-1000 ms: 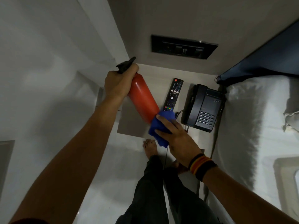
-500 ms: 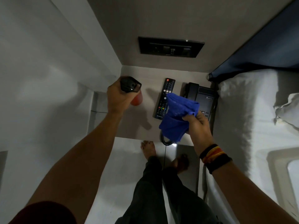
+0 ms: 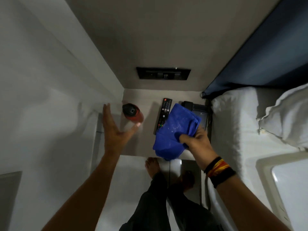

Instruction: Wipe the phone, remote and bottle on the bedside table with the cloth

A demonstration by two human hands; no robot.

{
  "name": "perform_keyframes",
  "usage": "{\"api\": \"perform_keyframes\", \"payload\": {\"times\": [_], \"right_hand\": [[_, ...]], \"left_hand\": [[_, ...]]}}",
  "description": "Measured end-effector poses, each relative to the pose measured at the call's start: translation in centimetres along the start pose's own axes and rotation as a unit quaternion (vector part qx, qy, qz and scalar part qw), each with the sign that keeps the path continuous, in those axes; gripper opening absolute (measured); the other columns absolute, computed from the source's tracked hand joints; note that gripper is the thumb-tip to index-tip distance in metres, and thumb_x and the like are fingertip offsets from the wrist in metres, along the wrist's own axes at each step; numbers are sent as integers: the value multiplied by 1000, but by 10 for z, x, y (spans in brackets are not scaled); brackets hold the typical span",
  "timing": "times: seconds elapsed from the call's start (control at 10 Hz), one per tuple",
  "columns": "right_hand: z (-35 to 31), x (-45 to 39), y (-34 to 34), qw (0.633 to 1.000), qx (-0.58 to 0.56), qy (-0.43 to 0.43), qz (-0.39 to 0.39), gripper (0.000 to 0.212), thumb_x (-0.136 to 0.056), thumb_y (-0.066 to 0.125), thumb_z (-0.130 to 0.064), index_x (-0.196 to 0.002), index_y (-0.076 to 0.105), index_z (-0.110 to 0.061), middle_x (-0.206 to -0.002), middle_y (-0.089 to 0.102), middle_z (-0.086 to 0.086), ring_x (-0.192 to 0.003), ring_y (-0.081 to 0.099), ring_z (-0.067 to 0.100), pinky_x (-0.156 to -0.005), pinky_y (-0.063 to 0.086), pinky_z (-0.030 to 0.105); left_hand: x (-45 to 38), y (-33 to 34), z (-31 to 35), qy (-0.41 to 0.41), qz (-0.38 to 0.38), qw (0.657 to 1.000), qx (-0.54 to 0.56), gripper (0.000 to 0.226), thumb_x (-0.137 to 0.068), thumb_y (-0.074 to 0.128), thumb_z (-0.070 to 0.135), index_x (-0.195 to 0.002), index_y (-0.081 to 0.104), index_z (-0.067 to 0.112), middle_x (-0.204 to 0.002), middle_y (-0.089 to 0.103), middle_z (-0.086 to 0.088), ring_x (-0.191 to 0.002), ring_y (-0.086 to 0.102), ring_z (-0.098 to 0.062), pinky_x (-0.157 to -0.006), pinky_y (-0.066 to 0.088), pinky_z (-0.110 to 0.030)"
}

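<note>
Fingers (image 3: 184,139) of the right hand (image 3: 198,141) are clamped on a bunched blue cloth (image 3: 173,132), which hangs above the near right part of the surface (image 3: 146,139) and hides much of the phone (image 3: 199,108) lying at about twelve o'clock from that hand. The remote (image 3: 164,114) lies just left of the cloth, at roughly ten o'clock from the right hand, its long axis running from twelve to six; the right hand is clearly the nearer one to it and to the phone. The left hand (image 3: 115,132) is spread wide and holds nothing, its fingers apart. The red bottle (image 3: 133,113) stands upright at about one o'clock from that hand, close by but apart, near the wall corner. Judging by the layout, either remote or phone would need only a short drop of the cloth.
</note>
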State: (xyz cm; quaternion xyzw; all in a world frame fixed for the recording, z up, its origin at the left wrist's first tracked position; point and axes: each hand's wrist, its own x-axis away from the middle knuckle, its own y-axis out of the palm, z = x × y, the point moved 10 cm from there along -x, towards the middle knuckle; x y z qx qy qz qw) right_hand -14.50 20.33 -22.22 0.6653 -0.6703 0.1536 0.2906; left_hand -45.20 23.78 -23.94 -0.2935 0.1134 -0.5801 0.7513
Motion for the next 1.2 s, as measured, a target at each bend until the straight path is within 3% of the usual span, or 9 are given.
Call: {"api": "perform_keyframes", "payload": {"times": [0.1,0.2,0.3,0.4,0.5,0.6,0.8,1.0,1.2], "right_hand": [[-22,28,2,1000,20,-1,-19,53,-67,66,-4,-117,65,-22,-99,78,-7,-92,75,17,-69,59,26],[-55,61,0,998,57,-16,-35,50,-65,55,2,-111,68,-13,-84,78,-6,-78,74,12,-61,56,22],[-77,92,-21,996,81,-5,-24,45,-65,53,-1,-103,70,-18,-75,74,-7,-65,69,9,-55,53,22],[-77,117,-73,997,56,17,44,29,-72,66,-13,-101,70,-18,-90,78,2,-77,73,18,-60,56,27],[-54,155,-141,987,30,45,154,37,-76,82,-25,-103,68,-3,-99,78,14,-82,73,24,-69,57,32],[-23,193,-189,977,62,72,193,33,-78,79,-16,-104,65,0,-99,76,20,-79,71,28,-74,58,41],[46,269,-296,929,116,137,323,14,-80,61,-5,-91,66,-12,-88,73,13,-79,67,28,-68,55,36],[68,301,-381,895,97,125,416,19,-84,55,-8,-86,71,-19,-82,72,-1,-85,69,26,-72,54,34],[77,293,-422,884,65,104,452,37,-91,55,-7,-128,62,-9,-126,66,14,-115,62,31,-104,48,40]], "left_hand": [[45,1,92,96,-20,995,6,116,-68,73,85,-164,21,44,-166,27,27,-148,25,21,-111,29,0],[60,51,177,57,-226,973,-5,111,-63,77,85,-157,39,40,-151,51,26,-134,52,9,-107,46,-12],[73,95,233,1,-409,912,-32,84,-65,90,57,-135,67,18,-125,76,-9,-113,75,-24,-103,60,-49],[85,120,270,9,-413,911,-14,22,-82,88,30,-97,79,16,-89,81,-9,-83,79,-23,-87,64,-54],[115,158,290,-3,-411,912,14,9,-90,83,19,-94,78,13,-81,76,-7,-75,72,-18,-78,62,-49],[156,210,293,-17,-433,901,13,22,-93,80,13,-108,75,-3,-93,73,-19,-88,70,-27,-84,61,-54],[244,313,289,-60,-480,875,22,25,-94,79,10,-108,72,-9,-100,74,-23,-90,72,-31,-68,62,-34],[291,373,269,-103,-460,882,-2,29,-96,74,8,-124,71,2,-128,72,-23,-114,73,-36,-95,63,-51],[279,363,285,51,-384,915,-113,41,-104,61,19,-144,61,18,-141,66,-8,-123,66,-25,-100,54,-31]]}}
